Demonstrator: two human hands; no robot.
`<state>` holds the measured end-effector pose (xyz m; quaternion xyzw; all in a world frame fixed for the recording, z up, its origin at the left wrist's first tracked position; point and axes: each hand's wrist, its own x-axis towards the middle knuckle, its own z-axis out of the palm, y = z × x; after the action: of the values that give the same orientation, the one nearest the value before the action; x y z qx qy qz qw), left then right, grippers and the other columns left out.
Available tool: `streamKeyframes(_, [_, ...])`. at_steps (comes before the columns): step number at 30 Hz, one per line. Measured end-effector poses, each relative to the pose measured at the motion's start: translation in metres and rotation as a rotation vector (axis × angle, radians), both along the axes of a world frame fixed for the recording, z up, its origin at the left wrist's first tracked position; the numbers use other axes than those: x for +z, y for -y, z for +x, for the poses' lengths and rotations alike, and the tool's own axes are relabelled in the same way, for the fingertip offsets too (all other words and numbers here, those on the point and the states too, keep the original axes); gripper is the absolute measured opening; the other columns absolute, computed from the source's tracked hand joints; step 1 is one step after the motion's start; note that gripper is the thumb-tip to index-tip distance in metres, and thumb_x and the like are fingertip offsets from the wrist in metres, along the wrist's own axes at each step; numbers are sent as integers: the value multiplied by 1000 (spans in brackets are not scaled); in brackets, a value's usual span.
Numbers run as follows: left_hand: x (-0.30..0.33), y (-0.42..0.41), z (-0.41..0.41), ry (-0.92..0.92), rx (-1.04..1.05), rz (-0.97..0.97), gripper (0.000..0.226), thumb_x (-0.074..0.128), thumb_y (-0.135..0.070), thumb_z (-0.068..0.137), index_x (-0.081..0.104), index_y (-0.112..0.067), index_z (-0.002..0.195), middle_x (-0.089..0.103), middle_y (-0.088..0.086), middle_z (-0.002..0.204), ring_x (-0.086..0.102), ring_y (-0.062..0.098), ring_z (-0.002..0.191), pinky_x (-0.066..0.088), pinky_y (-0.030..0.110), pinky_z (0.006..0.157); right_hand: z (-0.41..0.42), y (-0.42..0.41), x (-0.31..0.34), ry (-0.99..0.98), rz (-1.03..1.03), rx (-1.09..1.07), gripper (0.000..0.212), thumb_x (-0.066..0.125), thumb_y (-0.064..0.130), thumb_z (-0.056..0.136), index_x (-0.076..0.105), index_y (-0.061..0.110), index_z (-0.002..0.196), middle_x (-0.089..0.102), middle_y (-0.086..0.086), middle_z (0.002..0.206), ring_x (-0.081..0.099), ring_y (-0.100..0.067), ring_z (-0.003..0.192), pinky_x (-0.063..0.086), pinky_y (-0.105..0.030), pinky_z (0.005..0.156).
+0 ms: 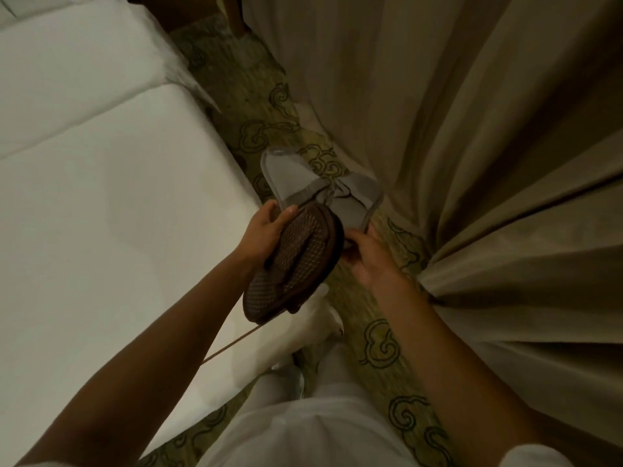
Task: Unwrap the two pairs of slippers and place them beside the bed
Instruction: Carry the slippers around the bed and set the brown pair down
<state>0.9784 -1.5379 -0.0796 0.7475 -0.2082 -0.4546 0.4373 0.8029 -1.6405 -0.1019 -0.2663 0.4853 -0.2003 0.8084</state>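
Note:
My left hand (264,230) grips a brown slipper pair (293,261), stacked together with the dotted soles up, held over the gap between bed and curtain. My right hand (369,257) pinches the near edge of a grey slipper (357,197). A second grey slipper (286,178) lies beside it, the two crossing at their toes, low over the patterned carpet (381,345); I cannot tell whether they rest on the floor. The white bed (111,214) fills the left side.
A beige curtain (472,146) hangs along the right, its folds reaching the carpet. A crumpled white wrapper or cloth (303,328) lies under the brown slippers by the bed corner. My white trousers (303,433) show at the bottom. The floor strip is narrow.

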Motion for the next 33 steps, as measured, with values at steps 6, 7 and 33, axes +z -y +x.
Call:
streamKeyframes(6, [-35, 24, 1, 83, 3, 114, 52, 53, -63, 92, 60, -25, 126, 66, 1, 120, 64, 20, 107, 52, 36, 93, 22, 55, -41, -27, -7, 35, 56, 54, -12, 91, 53, 15, 140, 70, -7, 118, 71, -22, 96, 60, -30, 65])
streamKeyframes(7, [-41, 27, 0, 97, 32, 135, 53, 52, -65, 91, 61, -26, 127, 65, -1, 122, 63, 18, 108, 51, 37, 94, 27, 66, -47, -21, -3, 38, 58, 56, -12, 90, 52, 14, 142, 68, -9, 124, 70, -25, 103, 60, -32, 69])
streamKeyframes(33, [-50, 14, -6, 123, 566, 155, 31, 52, -41, 100, 72, -18, 104, 71, 3, 109, 66, 21, 103, 52, 43, 94, 42, 101, -104, -410, 4, 800, 39, 50, 30, 103, 56, 7, 134, 71, -15, 110, 70, -28, 97, 57, -46, 91])
